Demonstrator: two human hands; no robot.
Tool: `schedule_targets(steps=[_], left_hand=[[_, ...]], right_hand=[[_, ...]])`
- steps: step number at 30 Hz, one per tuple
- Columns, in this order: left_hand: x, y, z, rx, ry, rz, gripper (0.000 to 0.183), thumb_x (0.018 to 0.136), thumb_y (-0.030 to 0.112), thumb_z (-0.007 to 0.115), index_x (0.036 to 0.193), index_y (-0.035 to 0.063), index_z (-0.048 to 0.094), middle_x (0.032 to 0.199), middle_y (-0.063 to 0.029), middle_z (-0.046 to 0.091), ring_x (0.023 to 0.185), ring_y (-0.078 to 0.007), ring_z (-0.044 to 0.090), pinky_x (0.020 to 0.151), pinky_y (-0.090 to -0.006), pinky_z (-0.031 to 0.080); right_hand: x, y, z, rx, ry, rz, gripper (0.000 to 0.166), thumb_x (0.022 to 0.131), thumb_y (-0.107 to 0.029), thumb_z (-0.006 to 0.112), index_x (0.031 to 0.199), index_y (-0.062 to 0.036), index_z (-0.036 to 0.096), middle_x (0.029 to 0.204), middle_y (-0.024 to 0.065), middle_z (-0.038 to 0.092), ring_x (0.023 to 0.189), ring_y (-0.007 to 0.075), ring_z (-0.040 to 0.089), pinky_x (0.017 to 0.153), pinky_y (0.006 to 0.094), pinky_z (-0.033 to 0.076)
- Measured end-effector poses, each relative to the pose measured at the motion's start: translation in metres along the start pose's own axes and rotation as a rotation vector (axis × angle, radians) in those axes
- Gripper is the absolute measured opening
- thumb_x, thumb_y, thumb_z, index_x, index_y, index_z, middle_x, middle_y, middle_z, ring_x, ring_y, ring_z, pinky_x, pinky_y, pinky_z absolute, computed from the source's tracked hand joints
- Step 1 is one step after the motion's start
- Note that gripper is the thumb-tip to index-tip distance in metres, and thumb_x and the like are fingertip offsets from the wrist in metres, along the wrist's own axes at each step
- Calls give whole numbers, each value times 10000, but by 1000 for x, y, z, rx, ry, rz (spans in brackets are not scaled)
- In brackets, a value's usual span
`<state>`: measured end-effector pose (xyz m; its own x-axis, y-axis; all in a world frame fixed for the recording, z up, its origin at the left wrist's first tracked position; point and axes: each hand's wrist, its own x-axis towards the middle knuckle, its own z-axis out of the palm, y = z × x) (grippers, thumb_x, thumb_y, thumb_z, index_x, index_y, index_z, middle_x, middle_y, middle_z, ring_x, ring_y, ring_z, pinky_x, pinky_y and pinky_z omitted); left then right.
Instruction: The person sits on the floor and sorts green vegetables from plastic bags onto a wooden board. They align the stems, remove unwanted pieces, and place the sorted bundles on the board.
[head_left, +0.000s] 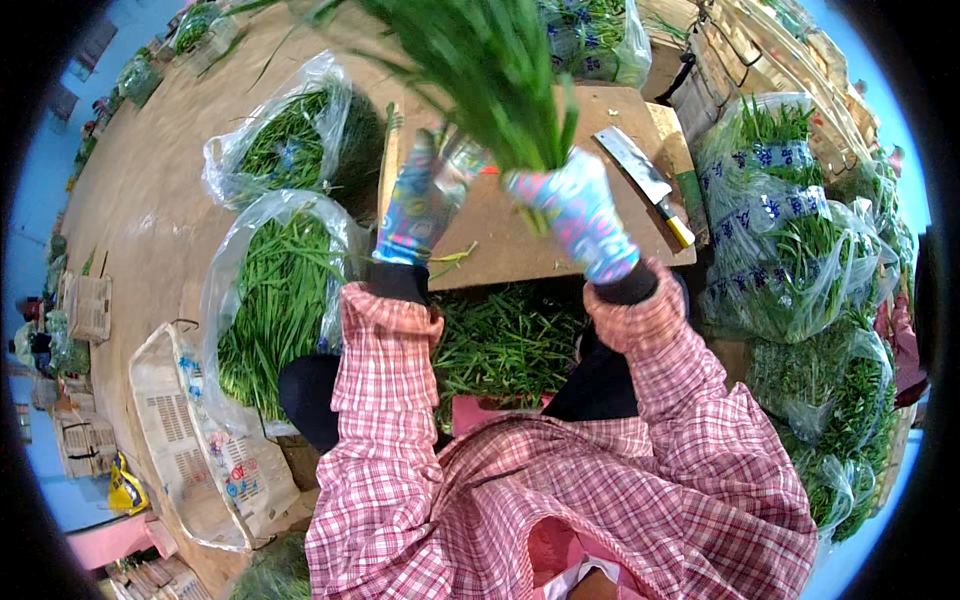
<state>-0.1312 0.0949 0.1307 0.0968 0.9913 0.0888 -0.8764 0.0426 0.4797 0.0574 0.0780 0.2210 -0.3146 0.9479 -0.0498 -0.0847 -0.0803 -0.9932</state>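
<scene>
My right hand (574, 210), in a patterned blue glove, grips a bunch of long green leaves (484, 82) that look like Chinese chives. The stem ends show below the fist, and the leaves fan up and left, blurred. My left hand (427, 199), gloved alike, is raised left of the stems with its fingers apart and nothing in it. Both hands are over a brown board (517, 251) set like a low table. On its right side lies a cleaver (637, 165) with a black and yellow handle. A loose yellowish leaf (456, 256) lies near the front edge.
Cut leaves (510, 341) cover the area between my knees. Left are two plastic bags of greens (274, 300) (289, 139) and a white plastic crate (176, 427). Large filled bags (780, 232) crowd the right, beside stacked crates (780, 67). Another bag (592, 41) stands behind the board.
</scene>
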Motion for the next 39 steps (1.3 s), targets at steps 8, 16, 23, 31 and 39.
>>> schedule_targets(steps=[8,16,23,31,39], left_hand=[[30,-67,-86,2489,236,121,423,863,374,543,1199,119,569,1309,-138,470,1222,-315,409,1023,-502,283],[8,-61,-86,2577,275,254,341,776,166,600,1112,201,651,1216,-75,541,1090,-271,502,912,-459,392],[-4,-49,-87,2614,128,214,401,767,256,616,1158,169,618,1278,-95,509,1158,-295,447,1041,-486,255],[-16,-38,-84,2579,127,393,281,777,217,630,1052,166,659,1180,-72,568,1110,-276,494,1005,-478,291],[-7,-38,-99,2526,157,375,116,767,172,627,862,170,694,890,-35,609,832,-249,574,722,-402,440]], right_hand=[[86,45,-46,39,155,47,138,757,-136,698,788,-4,673,619,46,612,489,126,549,462,269,429],[79,183,-49,-431,-2,157,285,789,-261,696,767,22,676,628,96,635,563,158,599,534,306,464],[55,109,-61,-1103,-124,357,661,809,-623,519,728,18,655,688,201,634,731,368,632,657,448,470],[38,140,-136,-1524,172,-196,75,785,-146,551,786,-106,614,697,132,623,698,328,632,597,423,490],[91,142,-164,-1502,10,-480,64,764,-115,563,723,-78,595,654,148,584,666,341,608,581,429,471]])
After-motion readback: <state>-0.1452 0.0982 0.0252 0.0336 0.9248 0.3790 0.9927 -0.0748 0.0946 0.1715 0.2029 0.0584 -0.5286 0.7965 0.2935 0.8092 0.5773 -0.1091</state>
